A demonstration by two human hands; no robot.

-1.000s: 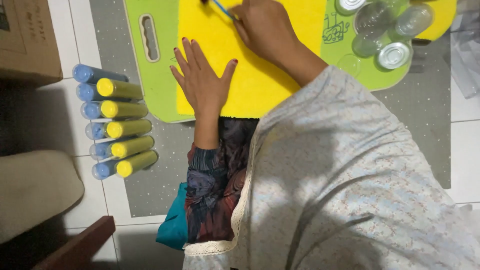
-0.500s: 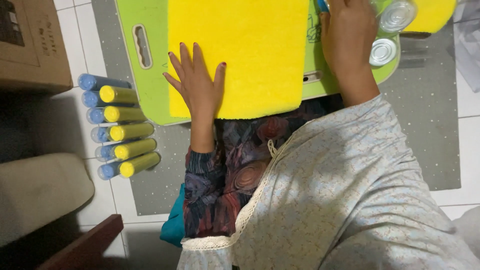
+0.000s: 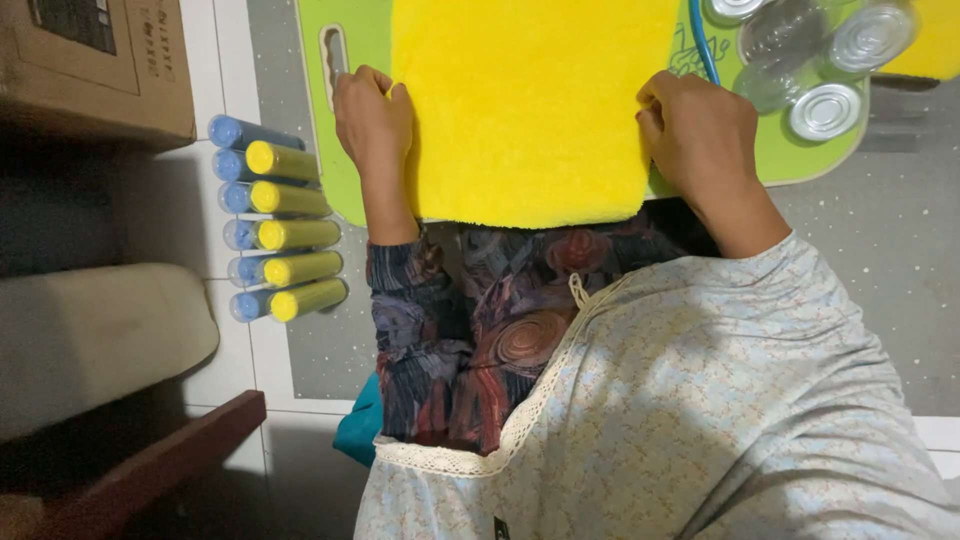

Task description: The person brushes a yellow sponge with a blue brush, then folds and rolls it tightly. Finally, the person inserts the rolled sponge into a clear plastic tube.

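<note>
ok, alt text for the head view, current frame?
Seen from above, a person's left hand and right hand grip opposite side edges of a yellow fuzzy cloth lying on a green board. Rolled yellow and blue cloths lie on the floor to the left; clear jars stand on the board's right.

Head cam, close, straight down over yellow cloth (image 3: 525,100) & lap.

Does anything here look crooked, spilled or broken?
Nothing looks spilled or broken. The yellow cloth lies flat on the green board, its near edge hanging slightly over the board's edge. The left hand and right hand rest at its sides. The tubes lie in a neat row; the jars stand grouped.
</note>
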